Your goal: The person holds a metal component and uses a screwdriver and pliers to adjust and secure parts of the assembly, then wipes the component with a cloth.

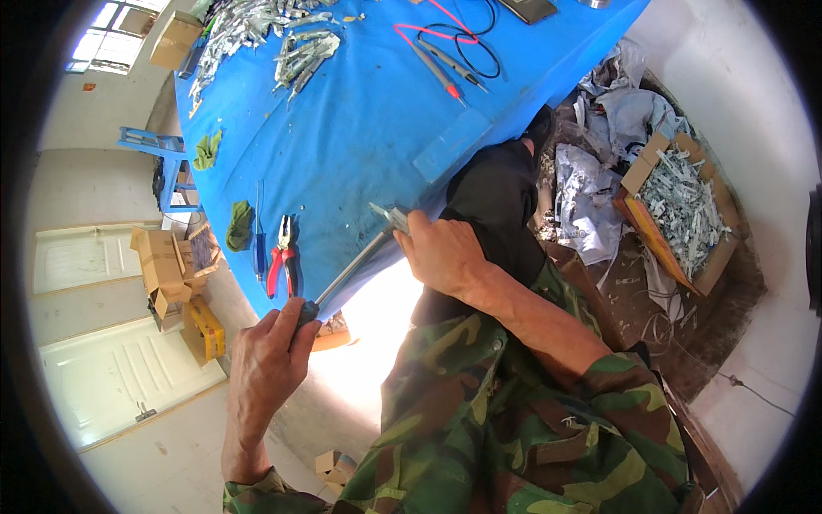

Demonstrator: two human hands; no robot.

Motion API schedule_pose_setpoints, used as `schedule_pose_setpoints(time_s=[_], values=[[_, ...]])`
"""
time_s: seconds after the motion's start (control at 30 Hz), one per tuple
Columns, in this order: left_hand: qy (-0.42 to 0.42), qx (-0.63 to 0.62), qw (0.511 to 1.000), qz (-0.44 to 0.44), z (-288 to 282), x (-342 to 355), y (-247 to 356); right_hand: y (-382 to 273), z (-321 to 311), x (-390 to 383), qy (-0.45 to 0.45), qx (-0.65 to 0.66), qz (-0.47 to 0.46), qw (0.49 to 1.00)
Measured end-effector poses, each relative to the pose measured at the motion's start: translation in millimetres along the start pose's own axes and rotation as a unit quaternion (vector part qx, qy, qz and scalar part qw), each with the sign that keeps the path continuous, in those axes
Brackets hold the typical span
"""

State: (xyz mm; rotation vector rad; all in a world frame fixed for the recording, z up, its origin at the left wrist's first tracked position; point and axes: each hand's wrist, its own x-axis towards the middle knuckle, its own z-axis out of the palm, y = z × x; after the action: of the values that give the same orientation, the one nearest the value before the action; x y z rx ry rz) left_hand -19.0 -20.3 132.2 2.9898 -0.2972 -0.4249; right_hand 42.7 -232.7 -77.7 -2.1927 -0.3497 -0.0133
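My left hand grips the dark handle of a long screwdriver, whose metal shaft runs up and right to a small metal part. My right hand holds that part at the edge of the blue table. Both sleeves are camouflage cloth. The screwdriver's tip meets the part, and the fingers hide the exact contact.
Red-handled pliers, a blue screwdriver and green rags lie on the table. Multimeter probes with red and black leads and a heap of metal parts lie farther off. A cardboard box of metal parts and cardboard boxes stand on the floor.
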Motion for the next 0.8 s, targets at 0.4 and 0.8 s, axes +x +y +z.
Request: schedule_pose_setpoints(time_s=[0.4, 0.8], values=[[0.026, -0.118, 0.993, -0.013, 17.4, -6.4, -8.2, -0.7, -0.8, 2.0, -0.005, -0.006, 0.001, 1.000], [0.039, -0.030, 0.999, 0.007, 21.8, -7.6, -1.3, -0.2, -1.9, 0.1, -0.012, 0.008, 0.014, 1.000]])
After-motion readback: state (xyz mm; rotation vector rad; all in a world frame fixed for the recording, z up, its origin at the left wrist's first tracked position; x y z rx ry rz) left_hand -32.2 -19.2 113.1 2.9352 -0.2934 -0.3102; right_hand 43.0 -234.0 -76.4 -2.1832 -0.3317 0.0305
